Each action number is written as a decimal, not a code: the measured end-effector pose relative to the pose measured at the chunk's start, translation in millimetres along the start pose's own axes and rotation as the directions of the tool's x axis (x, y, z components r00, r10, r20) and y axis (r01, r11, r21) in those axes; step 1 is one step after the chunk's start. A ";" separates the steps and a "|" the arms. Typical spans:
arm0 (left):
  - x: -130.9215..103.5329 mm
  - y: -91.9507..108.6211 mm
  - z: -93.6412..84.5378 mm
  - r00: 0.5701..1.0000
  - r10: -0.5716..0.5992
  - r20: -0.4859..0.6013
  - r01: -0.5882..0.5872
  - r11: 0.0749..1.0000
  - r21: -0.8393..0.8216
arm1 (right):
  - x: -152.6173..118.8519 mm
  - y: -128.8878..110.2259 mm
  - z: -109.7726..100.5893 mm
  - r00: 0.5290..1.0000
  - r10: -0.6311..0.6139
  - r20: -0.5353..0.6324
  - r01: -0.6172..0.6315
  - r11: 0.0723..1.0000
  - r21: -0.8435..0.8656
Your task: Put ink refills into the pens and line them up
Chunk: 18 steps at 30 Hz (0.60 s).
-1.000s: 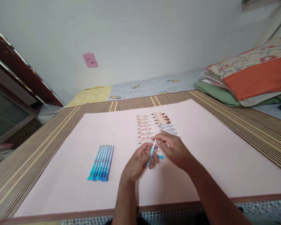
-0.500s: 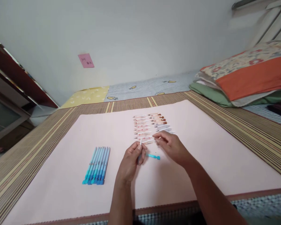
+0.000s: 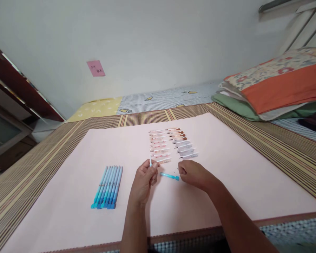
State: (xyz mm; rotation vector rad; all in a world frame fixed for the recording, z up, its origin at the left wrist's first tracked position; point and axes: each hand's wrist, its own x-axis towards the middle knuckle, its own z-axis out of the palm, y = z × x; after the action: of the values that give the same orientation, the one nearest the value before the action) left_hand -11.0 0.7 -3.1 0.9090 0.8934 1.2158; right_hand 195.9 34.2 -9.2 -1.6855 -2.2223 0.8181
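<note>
Pink paper (image 3: 68, 211) lies beneath left fingers (image 3: 152, 170) (pinching pen (image 3: 150, 160))

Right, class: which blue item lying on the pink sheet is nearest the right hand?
The turquoise pen piece, lying alone between the left hand and the right hand; the other blue pens lie side by side in a row, farther left.

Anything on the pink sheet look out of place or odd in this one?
Yes, mildly: a turquoise pen piece lies slantwise, alone, between the left hand and right hand, while the blue pens lie side by side. A dark speck near the piece is too small to identify.
</note>
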 end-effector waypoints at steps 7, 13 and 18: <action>1.4 -4.1 0.3 1.000 0.003 -0.003 -0.003 1.000 0.000 | -1.9 -16.3 1.6 0.973 -0.129 -0.193 0.202 0.879 0.432; 2.5 -4.9 -1.4 1.000 -0.002 0.007 0.002 1.000 0.017 | -1.6 -44.6 16.7 0.937 -0.181 -0.301 0.341 0.667 0.663; 4.3 -4.8 -5.4 1.000 -0.002 -0.002 0.002 0.999 -0.033 | 2.9 -48.8 38.3 0.919 -0.178 -0.351 0.384 0.594 0.707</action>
State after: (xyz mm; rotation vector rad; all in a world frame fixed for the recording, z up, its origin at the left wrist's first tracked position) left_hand -13.7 4.9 -9.9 0.8799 0.8730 1.2269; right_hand 136.4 17.0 -13.5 -0.9093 -1.5365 1.1646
